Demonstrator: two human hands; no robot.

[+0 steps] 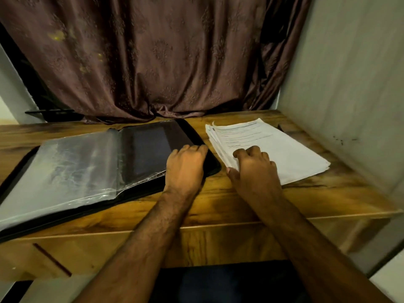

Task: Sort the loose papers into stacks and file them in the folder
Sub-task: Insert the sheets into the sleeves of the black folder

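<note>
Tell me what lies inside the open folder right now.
The folder lies open on the wooden desk, showing clear plastic sleeves fanned left and a dark inner cover. No sheets show inside; glare hides the sleeves' contents. The left hand covers its right edge.

We see bare table (218,206) in front of the open folder (87,167) and the paper stack (273,147) where a hand could slide, but only a thin gap runs between those two, the wall (349,95) blocks the right, and the curtain (153,62) blocks the back.
</note>
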